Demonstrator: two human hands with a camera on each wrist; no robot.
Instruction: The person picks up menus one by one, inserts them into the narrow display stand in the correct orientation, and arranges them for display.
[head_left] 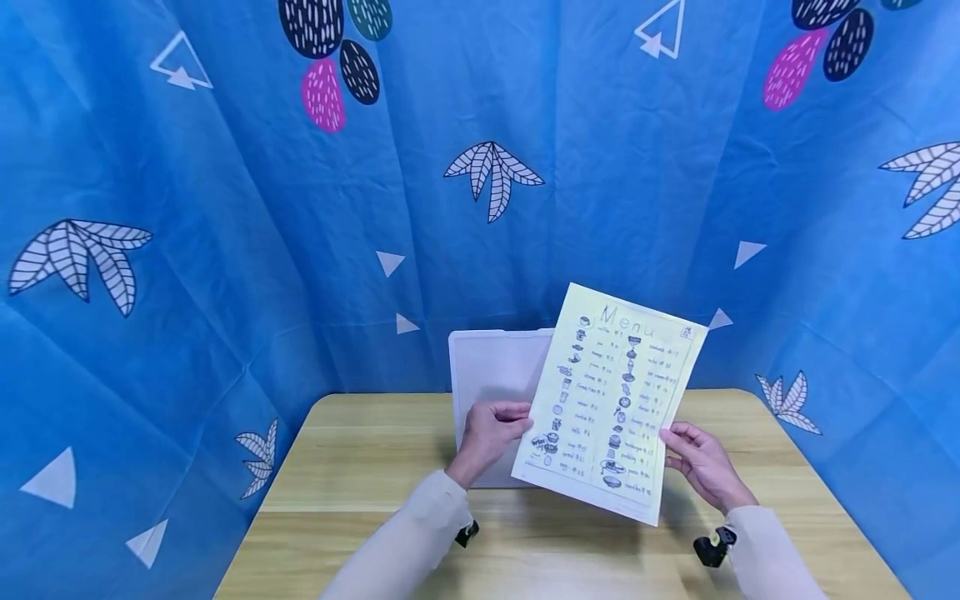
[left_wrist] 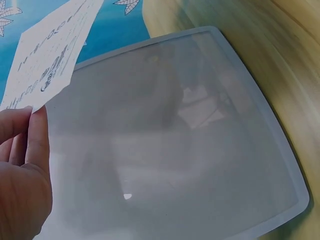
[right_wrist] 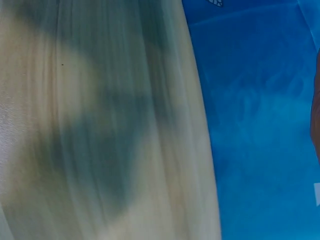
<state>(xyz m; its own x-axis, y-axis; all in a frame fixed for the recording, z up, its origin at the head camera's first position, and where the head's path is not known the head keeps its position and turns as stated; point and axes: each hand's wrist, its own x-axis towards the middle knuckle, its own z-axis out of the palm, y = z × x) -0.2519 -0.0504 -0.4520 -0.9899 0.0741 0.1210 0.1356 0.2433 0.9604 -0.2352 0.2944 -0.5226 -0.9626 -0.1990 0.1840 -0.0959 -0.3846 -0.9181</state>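
Observation:
A pale yellow sheet headed "Menu" [head_left: 611,404], covered in small drawings and handwritten prices, is held up tilted over the table. My left hand [head_left: 487,437] pinches its left edge between thumb and fingers; the left wrist view shows that hand [left_wrist: 25,165] at the sheet's [left_wrist: 50,55] edge. On the opposite edge, my right hand [head_left: 701,462] grips the paper between thumb and fingers. Behind the sheet stands a white framed board [head_left: 495,367], partly covered by it. In the left wrist view the board [left_wrist: 150,130] has a glossy face with reflections.
The light wooden table [head_left: 360,467] has rounded back corners. A blue patterned curtain [head_left: 480,250] hangs behind it and along both sides. Dark wrist devices sit by both sleeves, one at the right cuff [head_left: 715,547]. Shadows fall on the table [right_wrist: 100,150] under the right hand.

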